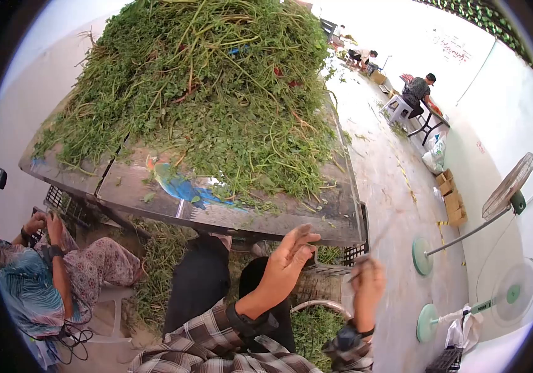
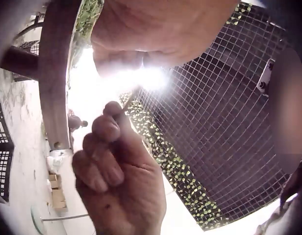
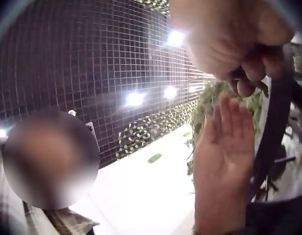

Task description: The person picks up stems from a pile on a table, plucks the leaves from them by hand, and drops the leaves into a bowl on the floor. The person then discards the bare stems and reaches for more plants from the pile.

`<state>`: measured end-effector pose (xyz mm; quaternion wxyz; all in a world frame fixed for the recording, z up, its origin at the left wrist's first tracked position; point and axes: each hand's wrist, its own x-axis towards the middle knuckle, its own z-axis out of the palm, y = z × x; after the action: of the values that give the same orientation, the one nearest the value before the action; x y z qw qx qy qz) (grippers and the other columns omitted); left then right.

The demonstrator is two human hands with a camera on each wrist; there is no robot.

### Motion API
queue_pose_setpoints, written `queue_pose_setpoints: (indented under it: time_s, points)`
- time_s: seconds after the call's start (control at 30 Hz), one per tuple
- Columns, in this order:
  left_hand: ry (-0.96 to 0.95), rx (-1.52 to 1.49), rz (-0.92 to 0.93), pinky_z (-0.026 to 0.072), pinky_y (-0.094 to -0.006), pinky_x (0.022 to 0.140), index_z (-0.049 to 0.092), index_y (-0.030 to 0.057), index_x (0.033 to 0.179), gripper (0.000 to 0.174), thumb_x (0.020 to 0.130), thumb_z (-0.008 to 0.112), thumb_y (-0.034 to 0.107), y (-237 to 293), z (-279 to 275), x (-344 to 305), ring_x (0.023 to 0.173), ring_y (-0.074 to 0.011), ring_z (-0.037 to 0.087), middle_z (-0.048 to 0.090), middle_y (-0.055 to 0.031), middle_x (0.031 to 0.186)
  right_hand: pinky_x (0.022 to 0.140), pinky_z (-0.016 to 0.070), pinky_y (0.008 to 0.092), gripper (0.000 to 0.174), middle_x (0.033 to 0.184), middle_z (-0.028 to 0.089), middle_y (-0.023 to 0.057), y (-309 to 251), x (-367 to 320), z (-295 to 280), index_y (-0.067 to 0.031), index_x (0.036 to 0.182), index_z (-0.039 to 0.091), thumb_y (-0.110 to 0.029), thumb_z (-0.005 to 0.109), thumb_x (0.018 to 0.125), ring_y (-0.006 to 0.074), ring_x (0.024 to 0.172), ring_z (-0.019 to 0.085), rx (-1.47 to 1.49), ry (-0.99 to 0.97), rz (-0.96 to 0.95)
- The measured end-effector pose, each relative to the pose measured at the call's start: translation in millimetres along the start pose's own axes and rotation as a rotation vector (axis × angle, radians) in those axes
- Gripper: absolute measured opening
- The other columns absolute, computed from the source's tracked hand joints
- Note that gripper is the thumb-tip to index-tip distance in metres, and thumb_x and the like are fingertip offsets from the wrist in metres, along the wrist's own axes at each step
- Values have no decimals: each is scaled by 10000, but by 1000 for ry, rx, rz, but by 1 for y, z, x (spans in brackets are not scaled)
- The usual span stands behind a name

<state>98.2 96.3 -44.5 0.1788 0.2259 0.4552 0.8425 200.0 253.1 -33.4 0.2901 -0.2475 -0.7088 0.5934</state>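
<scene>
A large heap of leafy green stems (image 1: pixel 217 105) covers most of the dark table (image 1: pixel 129 196). Just off the table's near edge, my left hand (image 1: pixel 279 272) is raised with fingers extended; its bare palm (image 3: pixel 224 164) shows in the right wrist view. To its right, my right hand (image 1: pixel 369 289) has curled fingers. In the left wrist view it pinches a thin, stick-like piece (image 2: pixel 128 103) between thumb and index finger. I cannot tell whether this is a stem or a tool. The two hands are apart in the head view.
A black plastic crate (image 1: pixel 355 252) sits below the table corner. More greens (image 1: pixel 161 267) lie on the floor. At left sits another person (image 1: pixel 42 273). Fans stand on the right, one with a green base (image 1: pixel 422 255), beyond cardboard boxes (image 1: pixel 455 205). Another person sits at a far table (image 1: pixel 431 115).
</scene>
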Motion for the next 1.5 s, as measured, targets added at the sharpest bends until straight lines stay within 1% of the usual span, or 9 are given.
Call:
queue_pose_setpoints:
  time_s: [0.13, 0.23, 0.3, 0.4, 0.83, 1.2, 1.27, 1.3, 1.5]
  points:
    - [20, -27, -4, 403, -254, 847, 314, 18, 1317, 441, 930, 457, 173, 8, -11, 3, 961, -114, 501, 514, -78, 1150, 372, 279, 177, 189, 624, 541, 20, 38, 88, -56, -12, 901, 553, -159, 434, 905, 49, 416, 388, -58, 166, -124]
    - [84, -35, 40, 437, -273, 801, 343, 24, 1301, 408, 932, 440, 166, 23, -15, 4, 887, -119, 530, 530, -84, 1125, 360, 364, 209, 180, 692, 585, 61, 95, 138, -98, 20, 917, 542, -137, 463, 877, 82, 432, 486, -123, -52, 58]
    - [108, -35, 53, 444, -267, 781, 348, 26, 1298, 403, 930, 443, 160, 29, -21, 4, 873, -113, 536, 534, -81, 1114, 387, 440, 228, 235, 750, 579, 92, 102, 147, -103, 44, 977, 550, -144, 489, 850, 132, 505, 580, -543, -28, 263]
    - [173, -47, 56, 461, -248, 725, 364, 29, 1286, 391, 922, 450, 141, 40, -26, 6, 811, -97, 552, 548, -74, 1080, 414, 477, 244, 329, 813, 588, 119, 98, 155, -101, 69, 1076, 525, -153, 518, 833, 180, 586, 632, -561, -4, 33]
    - [349, -127, 166, 447, -238, 634, 382, 19, 1263, 378, 908, 458, 126, 67, -50, 7, 708, -87, 528, 564, -58, 1005, 521, 460, 230, 344, 1015, 576, 114, -89, 169, 74, 29, 1131, 521, -189, 510, 865, 135, 738, 589, -189, -374, -200]
    - [396, -160, 121, 443, -242, 623, 403, 13, 1240, 353, 902, 448, 110, 75, -70, 7, 694, -88, 516, 564, -56, 984, 584, 474, 253, 474, 1103, 539, 134, -110, 234, 223, 31, 1194, 452, -264, 566, 840, 152, 798, 572, -210, -626, -279]
    - [400, -168, 85, 443, -241, 618, 424, 9, 1221, 334, 901, 444, 100, 77, -74, 7, 692, -89, 513, 565, -58, 969, 669, 490, 292, 609, 1145, 521, 156, -104, 259, 243, 25, 1229, 429, -356, 612, 790, 205, 827, 575, -496, -514, -422]
    - [403, -171, 89, 443, -241, 618, 424, 9, 1221, 334, 901, 444, 100, 79, -77, 7, 692, -89, 513, 565, -58, 969, 856, 438, 341, 800, 1234, 456, 214, -105, 267, 251, 48, 1291, 343, -439, 643, 732, 298, 994, 536, -541, -490, -387]
    - [406, -137, 55, 441, -243, 607, 473, -1, 1166, 285, 907, 450, 115, 82, -90, 4, 686, -82, 510, 570, -68, 936, 1039, 251, 374, 1031, 1352, 280, 288, -100, 301, 310, 106, 1338, 168, -480, 687, 667, 370, 1266, 292, -673, -366, -485]
